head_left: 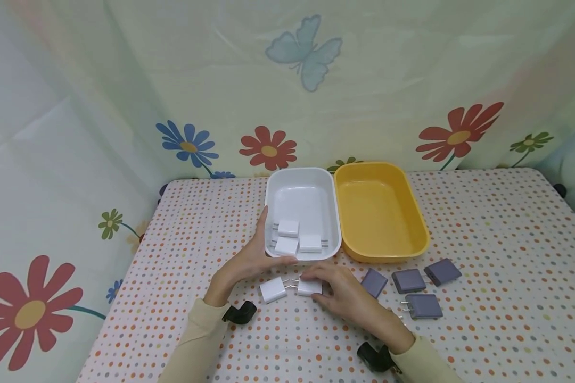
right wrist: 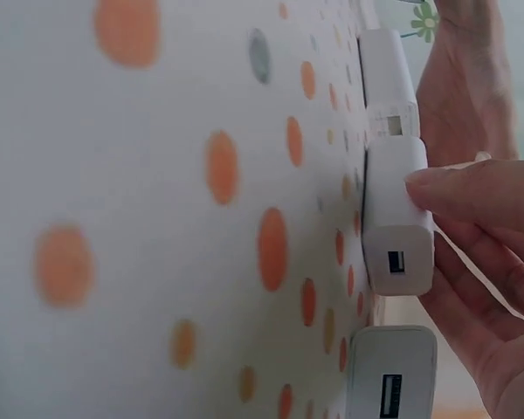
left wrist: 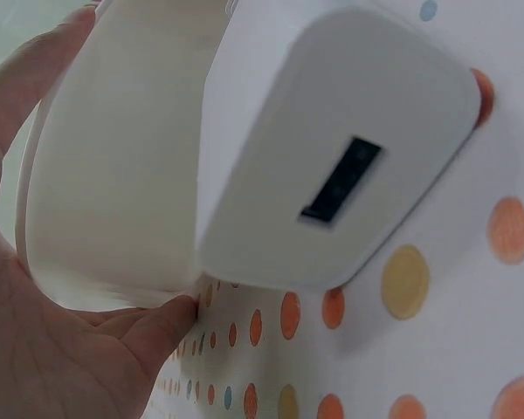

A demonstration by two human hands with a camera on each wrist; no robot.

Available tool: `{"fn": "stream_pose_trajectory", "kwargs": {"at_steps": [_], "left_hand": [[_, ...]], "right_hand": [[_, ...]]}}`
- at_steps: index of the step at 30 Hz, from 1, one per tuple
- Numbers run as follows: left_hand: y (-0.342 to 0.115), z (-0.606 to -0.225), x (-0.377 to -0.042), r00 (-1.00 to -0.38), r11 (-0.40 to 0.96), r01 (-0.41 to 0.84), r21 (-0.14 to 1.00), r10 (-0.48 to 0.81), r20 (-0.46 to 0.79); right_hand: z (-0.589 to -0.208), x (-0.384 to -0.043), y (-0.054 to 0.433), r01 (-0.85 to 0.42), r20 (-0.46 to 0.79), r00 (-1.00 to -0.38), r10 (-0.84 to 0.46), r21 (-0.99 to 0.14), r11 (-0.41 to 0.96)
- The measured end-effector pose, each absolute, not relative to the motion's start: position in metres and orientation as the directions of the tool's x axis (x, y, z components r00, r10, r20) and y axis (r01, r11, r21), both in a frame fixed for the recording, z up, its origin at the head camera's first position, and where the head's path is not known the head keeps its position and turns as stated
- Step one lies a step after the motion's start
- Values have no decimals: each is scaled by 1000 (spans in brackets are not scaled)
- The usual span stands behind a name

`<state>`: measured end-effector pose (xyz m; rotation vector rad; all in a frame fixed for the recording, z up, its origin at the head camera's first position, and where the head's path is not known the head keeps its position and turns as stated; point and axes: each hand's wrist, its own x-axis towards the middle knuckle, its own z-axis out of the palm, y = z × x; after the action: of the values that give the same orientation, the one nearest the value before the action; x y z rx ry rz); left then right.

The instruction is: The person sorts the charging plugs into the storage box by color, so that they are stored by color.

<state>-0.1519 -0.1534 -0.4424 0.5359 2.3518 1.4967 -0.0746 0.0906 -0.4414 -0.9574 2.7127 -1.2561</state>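
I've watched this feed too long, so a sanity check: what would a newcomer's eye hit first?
Probably the bright yellow tray, at the back of the dotted tablecloth, right of the white tray. Next, the left hand holding the white tray's near-left corner, and the right hand pinching a white USB charger just in front. The grey-purple chargers, lying to the right, would likely come third.

the left hand [head_left: 250,255] reaches forward, spread wide, while the right hand [head_left: 339,291] angles inward, bent in a pinch
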Motion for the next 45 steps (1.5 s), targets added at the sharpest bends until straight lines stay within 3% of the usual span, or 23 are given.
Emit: {"fn": "stream_pose_trajectory", "kwargs": {"at_steps": [21,34,40,45], "left_hand": [[-153,-440,-150,-893,399,106,911,442,-90],[-151,-442,-152,-879,336,149,930,476,-31],[-152,-441,-152,-879,343,150,927,475,-34],[-153,-441,-152,-881,335,133,933,470,-43]], "right_hand": [[-435,-68,81,-448,106,-848,-519,-666,597],[-435,-65,80,-418,142,-876,-461,-702,576],[-413,-64,88,-352,80,-894,-440,-732,583],[-386,-78,98,-414,156,-881,-447,-710,569]]}}
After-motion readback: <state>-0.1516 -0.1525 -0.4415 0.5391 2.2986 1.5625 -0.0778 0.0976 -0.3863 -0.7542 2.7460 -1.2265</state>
